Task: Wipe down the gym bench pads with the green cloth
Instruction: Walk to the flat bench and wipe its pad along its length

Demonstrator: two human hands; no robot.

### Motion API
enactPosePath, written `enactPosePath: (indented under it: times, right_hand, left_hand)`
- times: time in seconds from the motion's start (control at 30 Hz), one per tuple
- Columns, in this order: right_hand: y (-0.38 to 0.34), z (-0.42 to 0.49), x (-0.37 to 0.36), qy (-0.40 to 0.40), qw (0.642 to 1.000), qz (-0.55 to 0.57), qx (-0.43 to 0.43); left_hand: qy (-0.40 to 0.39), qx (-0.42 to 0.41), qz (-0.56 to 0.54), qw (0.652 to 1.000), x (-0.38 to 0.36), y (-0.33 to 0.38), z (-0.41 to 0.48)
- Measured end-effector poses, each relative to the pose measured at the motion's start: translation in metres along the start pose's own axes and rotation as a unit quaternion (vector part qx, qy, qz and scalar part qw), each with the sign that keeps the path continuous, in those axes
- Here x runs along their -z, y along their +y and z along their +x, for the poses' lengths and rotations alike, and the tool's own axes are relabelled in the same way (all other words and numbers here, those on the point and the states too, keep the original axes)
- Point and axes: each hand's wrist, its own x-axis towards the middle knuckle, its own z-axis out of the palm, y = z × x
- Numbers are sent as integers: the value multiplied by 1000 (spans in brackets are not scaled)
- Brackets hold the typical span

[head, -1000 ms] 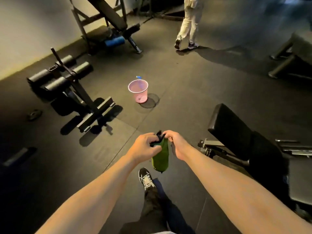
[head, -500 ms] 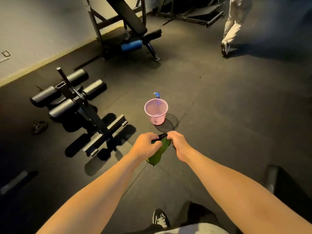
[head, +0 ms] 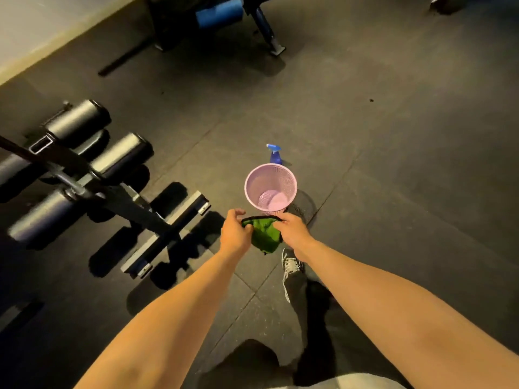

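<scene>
A dark rubber-tiled floor [head: 393,130] with faint seams lies in warm yellowish light around a pink plastic mesh wastebasket [head: 264,178]. Left of the basket stands a black steel bench with cylindrical black roller pads [head: 120,153], throwing hard shadows. Far beyond the basket, leftward, runs a pale plain wall [head: 42,26].

The left hand [head: 234,233] and right hand [head: 293,234] are bare, and the 2 forearms [head: 174,310] behind them are bare all the way to the frame's edge. Lower down, 1 dark trouser leg [head: 311,318] ends at a dark grey sneaker [head: 292,266] with white laces. A pale grey garment hem [head: 337,383] shows along the bottom edge.
</scene>
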Motion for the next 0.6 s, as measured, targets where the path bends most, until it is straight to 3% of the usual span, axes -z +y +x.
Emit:
enactPosePath:
  times: [0.17, 0.4, 0.6]
  right_hand:
    - [-6, 127, -6, -3, 995, 3, -98]
    - [54, 317, -43, 19, 983, -7, -184]
    - [122, 451, -74, 91, 977, -5, -195]
  left_hand:
    - [-13, 27, 37, 999, -32, 5, 130]
    - [-21, 27, 98, 995, -111, -52, 303]
    - [-50, 8, 90, 995, -179, -115, 429]
